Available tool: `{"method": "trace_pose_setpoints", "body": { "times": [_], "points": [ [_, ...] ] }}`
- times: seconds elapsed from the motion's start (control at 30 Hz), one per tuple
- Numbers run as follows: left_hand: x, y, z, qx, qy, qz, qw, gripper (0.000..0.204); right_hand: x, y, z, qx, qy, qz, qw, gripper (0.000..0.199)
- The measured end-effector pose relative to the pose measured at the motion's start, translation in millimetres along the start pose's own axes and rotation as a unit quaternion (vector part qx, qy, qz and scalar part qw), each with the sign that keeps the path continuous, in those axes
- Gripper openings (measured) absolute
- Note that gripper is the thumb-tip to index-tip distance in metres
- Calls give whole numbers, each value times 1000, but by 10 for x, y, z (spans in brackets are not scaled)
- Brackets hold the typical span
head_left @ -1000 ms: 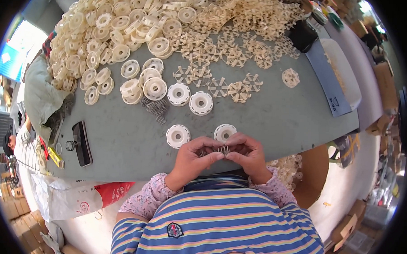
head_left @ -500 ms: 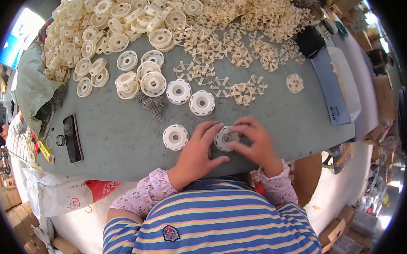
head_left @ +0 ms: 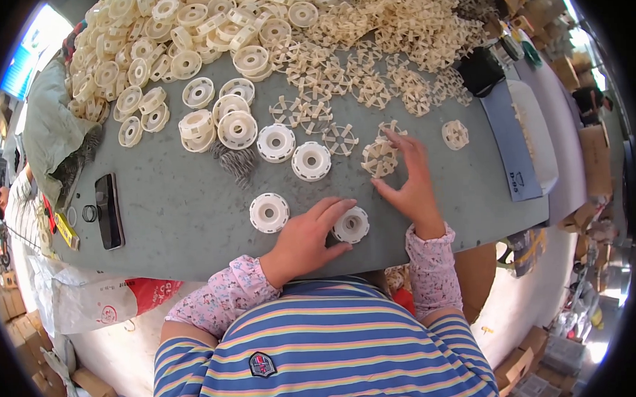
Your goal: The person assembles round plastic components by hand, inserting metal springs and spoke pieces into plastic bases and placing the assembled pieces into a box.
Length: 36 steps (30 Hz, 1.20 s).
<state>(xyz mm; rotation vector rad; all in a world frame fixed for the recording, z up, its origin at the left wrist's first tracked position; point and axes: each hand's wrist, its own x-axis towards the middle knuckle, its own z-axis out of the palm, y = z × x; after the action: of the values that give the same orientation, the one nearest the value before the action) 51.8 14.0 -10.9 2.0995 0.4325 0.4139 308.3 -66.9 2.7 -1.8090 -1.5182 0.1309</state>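
In front of me a white round plastic wheel (head_left: 351, 225) with a recessed middle lies on the table. My left hand (head_left: 307, 235) brackets it from the left, index finger at its far edge and thumb at its near edge. My right hand (head_left: 414, 184) is further out to the right, thumb and forefinger spread around a cream spoked plastic ring (head_left: 379, 160); more spoked rings (head_left: 341, 139) lie close by. Another white wheel (head_left: 269, 213) sits left of my left hand, with two more (head_left: 311, 161) beyond it. A small pile of metal springs (head_left: 234, 161) lies beside several stacked wheels (head_left: 237, 129).
Heaps of cream wheels (head_left: 186, 35) and spoked rings (head_left: 396, 28) cover the far side. A dark phone (head_left: 109, 211) and a yellow box cutter (head_left: 68, 234) lie at left. On the right stand a blue-grey box (head_left: 509, 146) and one separate ring (head_left: 455, 134). Another person (head_left: 24, 209) is at far left.
My right hand has left the near wheel and moved away and right to the spoked rings. The coil spring seen in that wheel earlier no longer shows clearly. My left hand stays beside the wheel.
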Motion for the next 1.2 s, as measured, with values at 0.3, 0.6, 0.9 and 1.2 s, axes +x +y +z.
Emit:
{"method": "trace_pose_setpoints", "body": {
  "times": [0.3, 0.6, 0.9, 1.2],
  "points": [
    [8, 38, -35, 6, -36, -17, 999, 75, -243, 2, -138, 101, 5, 3, 995, 78],
    [189, 65, -61, -246, 36, -86, 965, 55, -322, -188, -77, 205, -43, 52, 976, 74],
    [398, -5, -87, -507, -65, -193, 837, 35, -481, -134, 244, 553, 1, 153, 819, 75],
    [406, -65, -172, -453, 20, -224, 863, 23, -180, 469, -717, 419, 295, 237, 825, 41]
  ]
}}
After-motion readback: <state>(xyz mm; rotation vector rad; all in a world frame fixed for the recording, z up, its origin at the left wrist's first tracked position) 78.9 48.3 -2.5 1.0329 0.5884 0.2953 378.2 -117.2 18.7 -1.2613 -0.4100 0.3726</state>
